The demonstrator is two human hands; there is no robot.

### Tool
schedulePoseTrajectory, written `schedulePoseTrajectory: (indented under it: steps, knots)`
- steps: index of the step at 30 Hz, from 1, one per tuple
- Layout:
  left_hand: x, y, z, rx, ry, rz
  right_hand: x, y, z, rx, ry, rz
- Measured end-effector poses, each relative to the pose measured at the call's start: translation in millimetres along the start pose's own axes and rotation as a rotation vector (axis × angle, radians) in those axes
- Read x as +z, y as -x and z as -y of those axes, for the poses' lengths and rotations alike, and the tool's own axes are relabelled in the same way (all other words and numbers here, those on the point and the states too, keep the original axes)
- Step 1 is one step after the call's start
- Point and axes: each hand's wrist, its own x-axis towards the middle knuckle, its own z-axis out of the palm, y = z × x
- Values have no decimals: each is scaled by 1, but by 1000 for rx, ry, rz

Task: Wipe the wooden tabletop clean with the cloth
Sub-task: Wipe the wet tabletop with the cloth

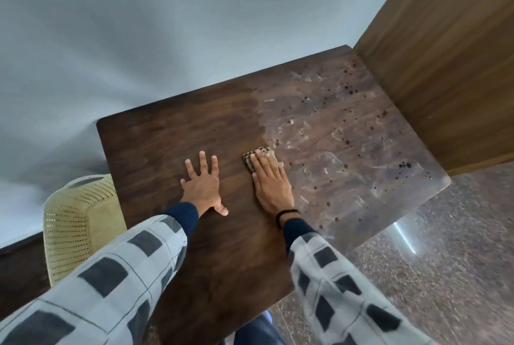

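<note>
- My right hand (271, 183) is flat on the cloth (251, 162). The fingers are straight and pressing down on it, not curled round it.
- The cloth is a small brownish checked wad, mostly under my fingers. It pokes out at 12 and at 10 o'clock of the hand.
- It sits about mid-table (172, 133), right on the line where the dark, clean-looking wood meets the messy part.
- The mess runs from 12 round to 4 o'clock of the cloth: pale, hazy smears plus a bunch of dark spots, all the way out to the table's edge.
- My left hand (201, 186) is at 9 o'clock of the right one. It's palm down on the bare dark wood with the fingers spread wide, holding nothing and not touching the cloth.
- There's a black band (286, 215) on my right wrist, and I've got checked sleeves over dark cuffs.
- Other stuff: a cream mesh-back chair (78, 219) at 8 o'clock of the table, a wood panel (445, 52) against its 2 o'clock side, a pale wall (167, 24) at 12, and a speckled stone floor (445, 261) at 4.
</note>
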Motion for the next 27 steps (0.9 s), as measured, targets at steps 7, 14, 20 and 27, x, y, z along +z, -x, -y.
schedulePoseTrajectory:
  steps: [7, 14, 20, 27]
  knots:
    - [-3, -1, -3, -6, -28, -2, 4, 20, -27, -352, 144, 73]
    - [-1, -3, -1, -21, -13, -16, 3, 15, -11, -89, -8, 28]
    - [-1, -1, -2, -22, -13, -19, 15, 54, -39, -372, 117, 84]
    - [-4, 8, -4, -12, -15, -14, 19, 59, -10, -61, -34, 0]
